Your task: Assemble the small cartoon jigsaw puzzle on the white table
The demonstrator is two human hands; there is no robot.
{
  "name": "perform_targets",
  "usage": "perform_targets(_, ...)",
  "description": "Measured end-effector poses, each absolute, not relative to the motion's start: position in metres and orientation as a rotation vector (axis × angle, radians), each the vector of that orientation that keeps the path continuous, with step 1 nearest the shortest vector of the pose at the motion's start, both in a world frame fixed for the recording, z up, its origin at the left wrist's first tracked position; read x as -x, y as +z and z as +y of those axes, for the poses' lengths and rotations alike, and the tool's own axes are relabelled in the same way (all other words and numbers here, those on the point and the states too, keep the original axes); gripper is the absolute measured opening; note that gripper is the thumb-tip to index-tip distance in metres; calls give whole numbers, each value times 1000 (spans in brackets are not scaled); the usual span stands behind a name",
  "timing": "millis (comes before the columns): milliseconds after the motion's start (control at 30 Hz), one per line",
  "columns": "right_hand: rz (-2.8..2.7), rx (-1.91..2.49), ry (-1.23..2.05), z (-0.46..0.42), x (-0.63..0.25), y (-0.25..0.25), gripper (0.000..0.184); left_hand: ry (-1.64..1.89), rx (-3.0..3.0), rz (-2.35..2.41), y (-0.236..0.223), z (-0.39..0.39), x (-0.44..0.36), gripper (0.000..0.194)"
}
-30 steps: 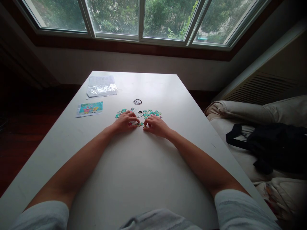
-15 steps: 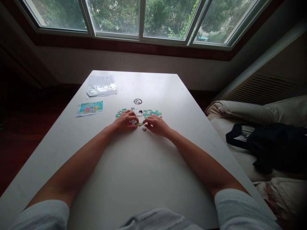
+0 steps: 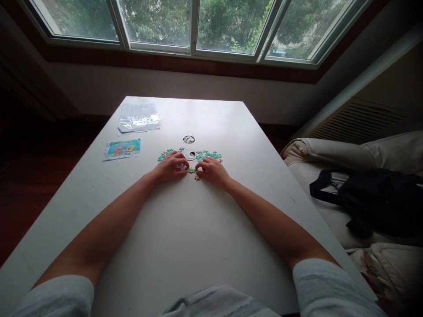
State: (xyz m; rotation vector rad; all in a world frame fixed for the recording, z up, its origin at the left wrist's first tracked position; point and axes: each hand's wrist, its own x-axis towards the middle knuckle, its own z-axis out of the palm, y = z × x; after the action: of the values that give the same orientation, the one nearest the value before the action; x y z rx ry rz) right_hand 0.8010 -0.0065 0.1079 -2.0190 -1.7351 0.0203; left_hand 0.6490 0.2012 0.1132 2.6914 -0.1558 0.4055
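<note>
Small jigsaw puzzle pieces lie around both hands on the white table (image 3: 185, 237). My left hand (image 3: 170, 166) rests with curled fingers at the left end of a short row of yellowish joined puzzle pieces (image 3: 191, 171), its thumb and fingertips closed on that end. On the row's right side, my right hand (image 3: 214, 171) has thumb and index finger bent together at the pieces; the fingertips partly hide what they hold. One dark, multicoloured puzzle piece (image 3: 197, 178) sits just below the right thumb. Teal pieces are heaped behind the left hand (image 3: 164, 154) and the right hand (image 3: 209, 155).
Between the heaps is a round whitish item (image 3: 190, 154), with another round dark-rimmed item (image 3: 189, 139) behind it. A cartoon picture card (image 3: 122, 149) and a clear plastic sleeve with paper (image 3: 139, 117) lie at the left. A dark bag (image 3: 376, 202) rests on the seat at right.
The right fingers have shifted slightly inward at the row of pieces, and the loose piece below looks slightly turned. The left hand keeps its place; the whole view drifts a little.
</note>
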Motion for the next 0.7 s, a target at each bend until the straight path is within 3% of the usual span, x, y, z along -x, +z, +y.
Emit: perform_targets(700,-1664,2021,10,-3,-798,102,7,401,-2677,-130,112,202,-650,18)
